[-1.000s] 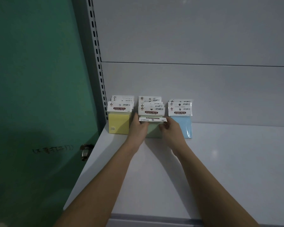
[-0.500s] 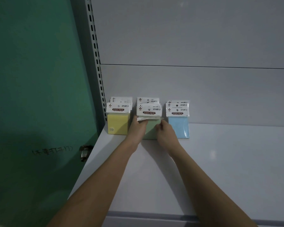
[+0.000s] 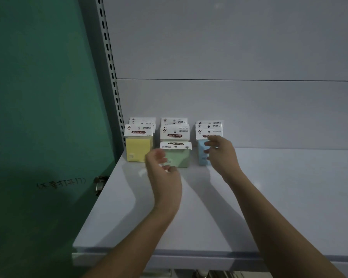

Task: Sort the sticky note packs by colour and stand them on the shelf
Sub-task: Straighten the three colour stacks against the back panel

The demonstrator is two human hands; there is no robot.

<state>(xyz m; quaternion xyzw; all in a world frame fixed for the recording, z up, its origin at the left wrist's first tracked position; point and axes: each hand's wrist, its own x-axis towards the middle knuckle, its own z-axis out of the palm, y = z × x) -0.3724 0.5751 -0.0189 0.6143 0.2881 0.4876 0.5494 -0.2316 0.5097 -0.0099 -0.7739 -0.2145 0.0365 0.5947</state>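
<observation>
both hands hang loose, grasping nothing: left hand (image 3: 162,171) before the green pack (image 3: 177,158), right hand (image 3: 222,155) before the blue pack (image 3: 202,155).

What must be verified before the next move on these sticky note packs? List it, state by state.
1. Yellow sticky note packs grouped, upright: ok.
2. Blue sticky note packs grouped, upright: ok.
3. Front green sticky note pack right way up: not ok, its white header label reads upside down.
4. Left hand free: ok, holds nothing.
5. Right hand free: cannot tell, fingers at the blue packs.
6. White shelf has room: ok.
</observation>
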